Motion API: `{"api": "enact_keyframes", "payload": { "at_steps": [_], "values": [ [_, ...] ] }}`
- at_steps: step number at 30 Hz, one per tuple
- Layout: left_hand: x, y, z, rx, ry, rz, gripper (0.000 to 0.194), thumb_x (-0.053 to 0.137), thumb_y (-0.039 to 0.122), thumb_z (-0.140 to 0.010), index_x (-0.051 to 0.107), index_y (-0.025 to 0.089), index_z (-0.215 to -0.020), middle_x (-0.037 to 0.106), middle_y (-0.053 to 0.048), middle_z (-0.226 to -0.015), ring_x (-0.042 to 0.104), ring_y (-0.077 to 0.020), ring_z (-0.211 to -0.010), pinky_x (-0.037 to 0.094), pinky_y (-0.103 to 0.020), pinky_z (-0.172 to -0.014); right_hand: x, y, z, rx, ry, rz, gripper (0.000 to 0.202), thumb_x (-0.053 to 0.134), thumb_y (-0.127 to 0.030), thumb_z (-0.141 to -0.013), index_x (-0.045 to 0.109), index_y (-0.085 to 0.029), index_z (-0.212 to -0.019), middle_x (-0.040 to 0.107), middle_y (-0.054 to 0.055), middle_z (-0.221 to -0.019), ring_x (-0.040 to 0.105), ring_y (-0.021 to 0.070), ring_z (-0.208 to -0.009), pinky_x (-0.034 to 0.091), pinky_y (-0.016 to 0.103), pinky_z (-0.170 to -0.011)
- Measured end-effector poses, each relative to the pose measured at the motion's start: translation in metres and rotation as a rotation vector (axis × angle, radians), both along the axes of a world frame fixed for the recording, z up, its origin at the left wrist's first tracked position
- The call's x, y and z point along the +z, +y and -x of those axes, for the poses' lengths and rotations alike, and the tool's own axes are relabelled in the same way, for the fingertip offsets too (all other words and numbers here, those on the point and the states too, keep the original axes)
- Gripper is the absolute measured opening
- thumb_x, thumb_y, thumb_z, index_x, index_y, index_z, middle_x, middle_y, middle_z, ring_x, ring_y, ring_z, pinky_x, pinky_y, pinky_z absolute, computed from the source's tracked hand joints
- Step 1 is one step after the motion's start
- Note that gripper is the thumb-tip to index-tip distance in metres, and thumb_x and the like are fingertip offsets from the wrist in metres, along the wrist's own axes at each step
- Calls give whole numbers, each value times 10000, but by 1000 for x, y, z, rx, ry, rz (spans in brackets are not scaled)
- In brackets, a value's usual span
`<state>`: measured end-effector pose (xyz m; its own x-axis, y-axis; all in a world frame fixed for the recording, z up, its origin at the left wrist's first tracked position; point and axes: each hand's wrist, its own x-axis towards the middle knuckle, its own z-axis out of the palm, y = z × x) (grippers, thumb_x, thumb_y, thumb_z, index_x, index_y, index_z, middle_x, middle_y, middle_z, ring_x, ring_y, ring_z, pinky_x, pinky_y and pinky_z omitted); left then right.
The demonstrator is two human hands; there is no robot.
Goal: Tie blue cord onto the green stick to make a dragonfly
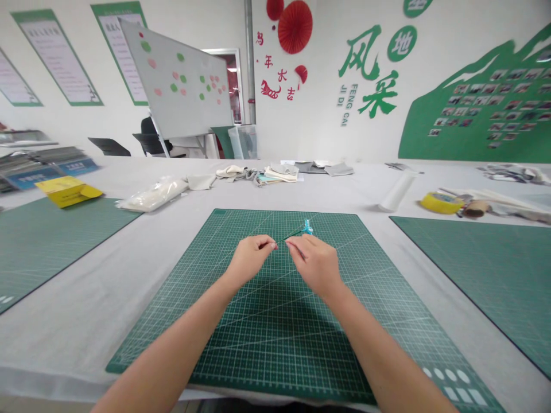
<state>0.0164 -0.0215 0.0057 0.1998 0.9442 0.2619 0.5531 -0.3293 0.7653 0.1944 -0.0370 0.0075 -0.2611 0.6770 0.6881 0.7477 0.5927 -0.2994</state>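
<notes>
Both hands are raised over the middle of a green gridded cutting mat [275, 332], with a small gap between their fingertips. My left hand [253, 257] is closed in a pinch, and whatever it holds is too small to name. My right hand [315, 261] is also pinched, thumb against fingers, its contents hidden. Just behind the right hand a small light-blue object [307, 227] shows near a thin dark strip [293, 234] on or over the mat. Whether either hand touches the strip cannot be made out.
More green mats lie left [64, 241] and right [486, 258]. Along the back are a plastic-wrapped bundle [155, 194], fabric pieces [279, 172] and a white roll [398, 192]. A yellow packet [69, 191] is at left, yellow tape [441, 202] at right.
</notes>
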Motion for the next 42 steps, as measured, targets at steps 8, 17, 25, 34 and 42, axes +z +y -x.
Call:
{"api": "enact_keyframes", "payload": {
  "at_steps": [8, 17, 25, 34, 42],
  "values": [
    [10, -3, 4, -145, 242, -151, 221, 507, 288, -850, 722, 249, -814, 675, -19, -780, 570, -178, -726, 362, -261, -643, 30, 10, -18, 46, -202, 95, 222, 495, -217, -890, 702, -228, -810, 654, 26, -751, 566, 145, -722, 337, 256, -609],
    [19, -8, 7, -481, 278, -90, 223, 510, 260, -846, 729, 235, -819, 698, -20, -803, 603, -168, -750, 409, -251, -663, 18, 30, -46, 317, 153, 471, 126, 648, -316, -761, 726, -223, -730, 600, -19, -597, 462, 100, -515, 324, 240, -503],
    [24, -11, 2, -581, 259, 25, 243, 492, 237, -863, 730, 219, -820, 702, -24, -790, 614, -155, -754, 426, -247, -693, 22, 22, -44, 423, 268, 597, 120, 654, -308, -765, 719, -217, -722, 617, -8, -664, 502, 105, -585, 374, 246, -556],
    [41, -16, 5, -603, 38, 173, 237, 507, 286, -861, 731, 208, -853, 680, -33, -805, 591, -146, -745, 425, -244, -694, 0, 36, -43, 463, 440, 812, 204, 680, -383, -721, 707, -181, -709, 502, -39, -522, 375, 82, -492, 293, 220, -467],
    [33, -11, 5, -340, -170, 204, 205, 555, 310, -832, 724, 195, -826, 678, -29, -822, 559, -144, -745, 395, -248, -675, -15, 31, -20, 453, 666, 918, 176, 695, -341, -699, 667, -167, -688, 492, -38, -559, 346, 70, -486, 263, 215, -453]
  ]
}}
